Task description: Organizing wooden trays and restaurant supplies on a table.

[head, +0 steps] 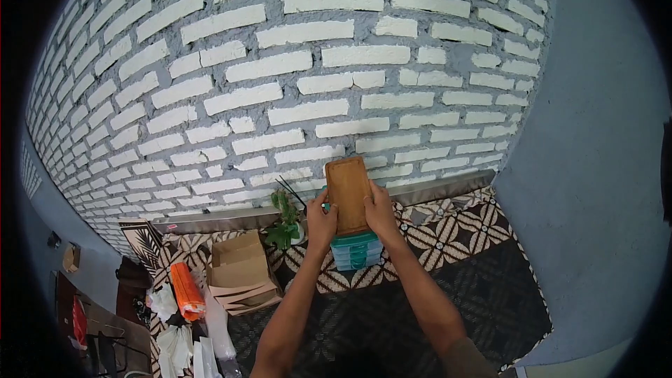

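A rectangular wooden tray with a raised rim is held up in front of the white brick wall. My left hand grips its left edge, thumb on the near face. On the opposite edge, my right hand holds it the same way. Just below the tray, a plastic drawer box with a teal lid and handle stands on the patterned cloth. Part of the box top is hidden behind the tray and hands.
Left of the box are a green potted plant with dark sticks, an open cardboard box, an orange roll and white plastic bags. A brick wall rises behind; a plain grey wall bounds the right.
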Demonstrator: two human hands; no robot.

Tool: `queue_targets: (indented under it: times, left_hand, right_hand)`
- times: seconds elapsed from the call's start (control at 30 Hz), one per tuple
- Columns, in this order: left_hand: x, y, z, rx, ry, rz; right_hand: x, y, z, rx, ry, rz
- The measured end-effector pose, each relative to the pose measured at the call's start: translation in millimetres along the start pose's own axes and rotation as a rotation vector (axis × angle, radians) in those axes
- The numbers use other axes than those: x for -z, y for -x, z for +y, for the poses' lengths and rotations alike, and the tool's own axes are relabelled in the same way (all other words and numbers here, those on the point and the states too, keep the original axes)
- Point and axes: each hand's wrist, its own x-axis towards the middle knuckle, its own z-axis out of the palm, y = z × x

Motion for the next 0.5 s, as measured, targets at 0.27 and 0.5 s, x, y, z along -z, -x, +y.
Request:
queue_targets:
  times: [0.27,0.5]
  left_hand:
    - [-15,-22,-35,-0.019,-0.033,0.014]
    - [-13,-17,-29,0.018,0.066,-0.026]
  right_hand:
    - [-24,-22,35,0.025,0.060,0.013]
    - [-25,-27,45,-0.021,-0.132,-0.027]
